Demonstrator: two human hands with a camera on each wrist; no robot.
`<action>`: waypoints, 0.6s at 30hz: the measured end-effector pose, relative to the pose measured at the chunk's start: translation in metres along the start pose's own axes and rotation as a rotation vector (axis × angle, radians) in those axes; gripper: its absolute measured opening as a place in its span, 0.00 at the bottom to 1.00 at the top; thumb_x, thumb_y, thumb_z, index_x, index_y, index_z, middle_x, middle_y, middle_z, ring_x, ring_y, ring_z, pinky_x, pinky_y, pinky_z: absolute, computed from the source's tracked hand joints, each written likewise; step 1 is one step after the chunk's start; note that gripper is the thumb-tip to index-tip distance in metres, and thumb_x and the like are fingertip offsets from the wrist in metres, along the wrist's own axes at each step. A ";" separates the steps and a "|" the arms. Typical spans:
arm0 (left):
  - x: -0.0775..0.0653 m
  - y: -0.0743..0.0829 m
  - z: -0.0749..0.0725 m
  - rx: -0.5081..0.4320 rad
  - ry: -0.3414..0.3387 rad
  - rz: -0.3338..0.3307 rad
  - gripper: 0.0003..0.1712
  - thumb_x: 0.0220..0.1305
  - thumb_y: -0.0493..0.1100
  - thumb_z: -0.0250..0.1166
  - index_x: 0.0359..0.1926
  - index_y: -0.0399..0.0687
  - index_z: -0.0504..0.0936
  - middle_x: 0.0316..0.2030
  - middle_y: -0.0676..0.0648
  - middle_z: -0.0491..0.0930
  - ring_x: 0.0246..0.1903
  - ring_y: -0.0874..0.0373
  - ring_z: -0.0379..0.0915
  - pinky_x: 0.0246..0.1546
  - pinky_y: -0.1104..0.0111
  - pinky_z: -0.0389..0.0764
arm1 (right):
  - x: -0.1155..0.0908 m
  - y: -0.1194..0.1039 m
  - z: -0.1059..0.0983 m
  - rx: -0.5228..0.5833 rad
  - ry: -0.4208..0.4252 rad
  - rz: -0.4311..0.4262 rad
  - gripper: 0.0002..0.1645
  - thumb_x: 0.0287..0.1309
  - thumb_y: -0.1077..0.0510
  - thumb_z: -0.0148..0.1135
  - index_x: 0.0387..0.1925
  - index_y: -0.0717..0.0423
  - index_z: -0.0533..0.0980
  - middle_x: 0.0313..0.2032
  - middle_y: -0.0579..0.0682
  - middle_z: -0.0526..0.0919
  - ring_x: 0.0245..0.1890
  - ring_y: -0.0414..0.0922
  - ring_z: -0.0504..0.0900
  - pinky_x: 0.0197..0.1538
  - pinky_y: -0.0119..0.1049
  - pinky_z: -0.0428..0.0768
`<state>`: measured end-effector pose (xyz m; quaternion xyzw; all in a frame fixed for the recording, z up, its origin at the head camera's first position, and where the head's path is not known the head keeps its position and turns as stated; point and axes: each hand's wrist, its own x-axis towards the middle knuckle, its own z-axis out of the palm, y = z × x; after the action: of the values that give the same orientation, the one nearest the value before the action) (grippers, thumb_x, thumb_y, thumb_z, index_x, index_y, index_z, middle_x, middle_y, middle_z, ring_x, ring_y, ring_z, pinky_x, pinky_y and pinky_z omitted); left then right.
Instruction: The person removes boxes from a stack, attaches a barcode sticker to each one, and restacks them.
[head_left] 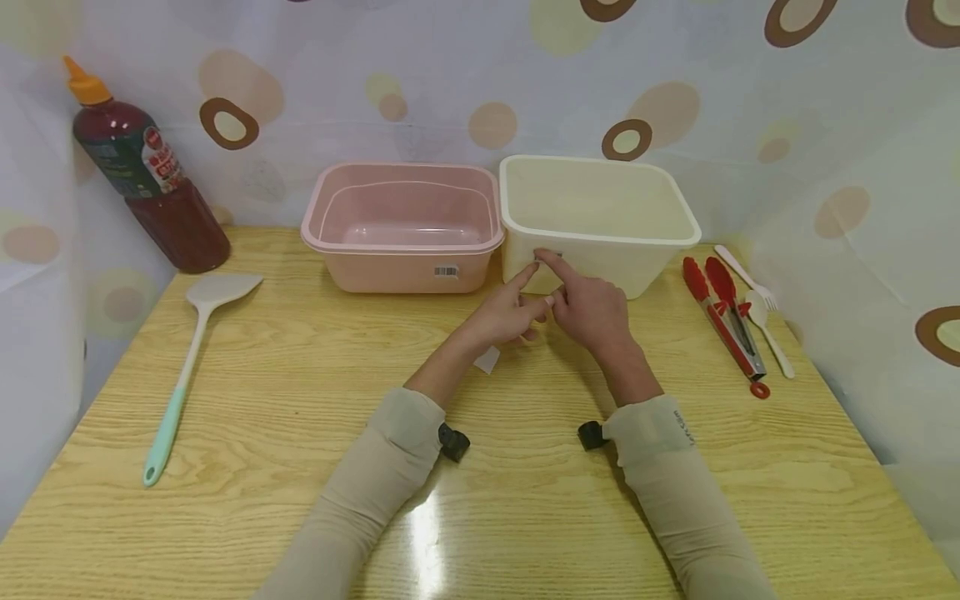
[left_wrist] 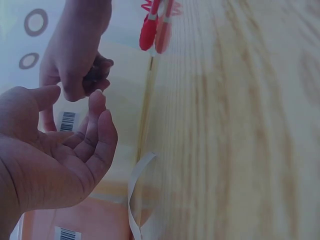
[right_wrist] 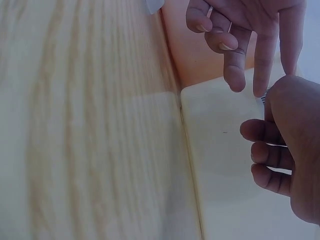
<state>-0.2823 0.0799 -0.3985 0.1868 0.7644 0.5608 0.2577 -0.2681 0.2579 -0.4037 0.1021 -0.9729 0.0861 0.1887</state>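
Note:
Both hands meet at the front wall of a cream bin (head_left: 615, 271). A barcode label (left_wrist: 68, 121) is on that wall. My right hand (head_left: 596, 310) reaches it with an extended index finger, the other fingers bent inward; in the right wrist view its fingertip side is partly hidden. The left hand (head_left: 506, 318) points its index finger toward the same spot, its other fingers loosely bent, palm showing in the left wrist view. Below the left hand is a small curling white paper strip (left_wrist: 133, 195). Beside the cream bin stands a pink bin (head_left: 390, 271) with its own barcode label (head_left: 446, 272).
A sauce bottle (head_left: 157, 179) with an orange cap stands at the back left. In front of it lies a spatula (head_left: 192, 350) with a mint handle. Red-handled tongs (head_left: 723, 321), a white fork (head_left: 746, 275) and a white spoon (head_left: 765, 321) lie at the right.

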 end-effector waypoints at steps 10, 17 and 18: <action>-0.002 0.001 0.000 -0.013 -0.001 0.003 0.45 0.76 0.57 0.55 0.82 0.68 0.39 0.57 0.37 0.82 0.41 0.42 0.83 0.39 0.58 0.81 | 0.000 -0.002 -0.003 -0.007 0.027 -0.007 0.37 0.62 0.58 0.56 0.71 0.28 0.66 0.11 0.47 0.64 0.13 0.44 0.55 0.17 0.37 0.56; -0.003 0.002 0.000 -0.022 -0.002 0.002 0.45 0.76 0.57 0.55 0.82 0.68 0.38 0.57 0.36 0.82 0.42 0.41 0.83 0.38 0.59 0.80 | -0.001 -0.002 -0.004 0.007 0.022 0.001 0.37 0.63 0.58 0.55 0.70 0.27 0.66 0.11 0.47 0.63 0.13 0.44 0.54 0.17 0.37 0.56; -0.003 0.002 0.000 -0.024 -0.001 0.001 0.45 0.76 0.57 0.55 0.82 0.68 0.38 0.57 0.36 0.82 0.42 0.41 0.83 0.38 0.59 0.80 | -0.001 -0.002 -0.004 0.020 0.027 -0.004 0.36 0.63 0.58 0.55 0.70 0.27 0.67 0.11 0.47 0.63 0.13 0.44 0.54 0.17 0.37 0.56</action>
<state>-0.2799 0.0786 -0.3958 0.1846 0.7573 0.5699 0.2601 -0.2656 0.2570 -0.4001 0.1048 -0.9691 0.0966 0.2012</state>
